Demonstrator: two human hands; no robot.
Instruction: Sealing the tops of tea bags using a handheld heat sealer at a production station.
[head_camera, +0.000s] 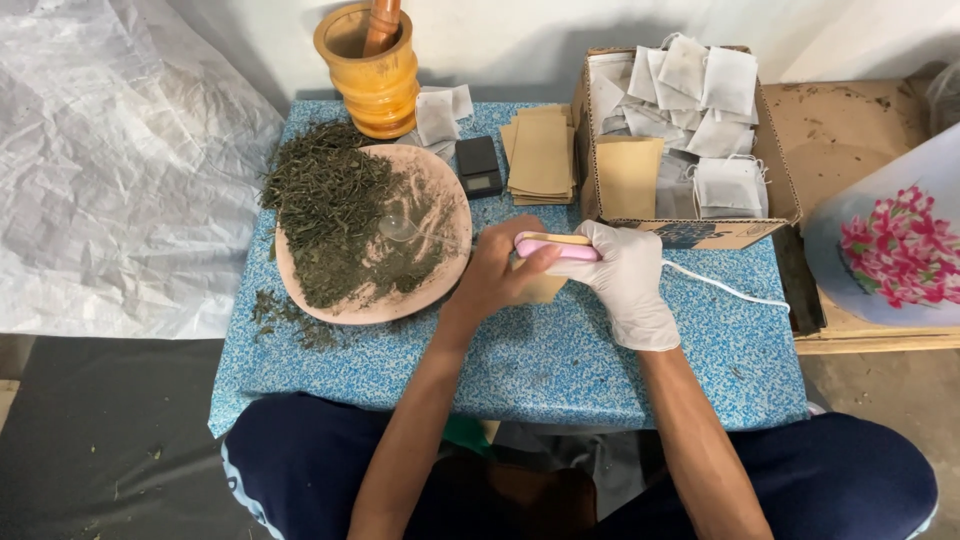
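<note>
My right hand (628, 282), in a white glove, grips a pink handheld sealer (556, 247) with a white cord (722, 288) trailing right. The bare left hand (497, 272) holds a small tan paper pouch (540, 288) whose top edge sits in the sealer's jaws. Both hands meet over the blue speckled table (540, 360), just right of a round pinkish tray (380, 305) heaped with dried green leaves (330, 210) and a clear spoon (398, 228).
A wooden mortar with pestle (368, 68) stands at the back. A small black scale (479, 166) and a stack of tan pouches (540, 153) lie behind the hands. A cardboard box (690, 232) holds white filter bags and one tan pouch. White plastic sheeting (110, 170) hangs left.
</note>
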